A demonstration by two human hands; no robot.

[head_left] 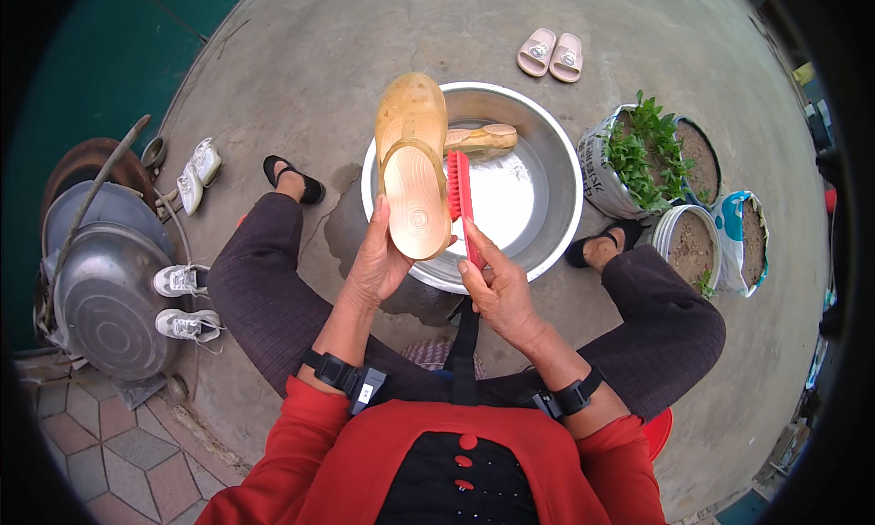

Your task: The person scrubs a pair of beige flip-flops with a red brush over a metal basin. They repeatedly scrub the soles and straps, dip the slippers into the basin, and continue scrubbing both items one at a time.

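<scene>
A tan clog is held upright over the left side of a metal basin, its insole facing me. My left hand grips it near the heel. In my right hand is a red scrub brush, its bristles turned left against or close to the clog's side; actual contact cannot be told. A second tan clog lies on its side in the basin, which holds shallow water with a bright reflection.
Pink slides lie beyond the basin. Potted plants in bags and buckets stand at right. White sneakers, white shoes and an upturned metal basin are at left. Wet concrete borders the basin.
</scene>
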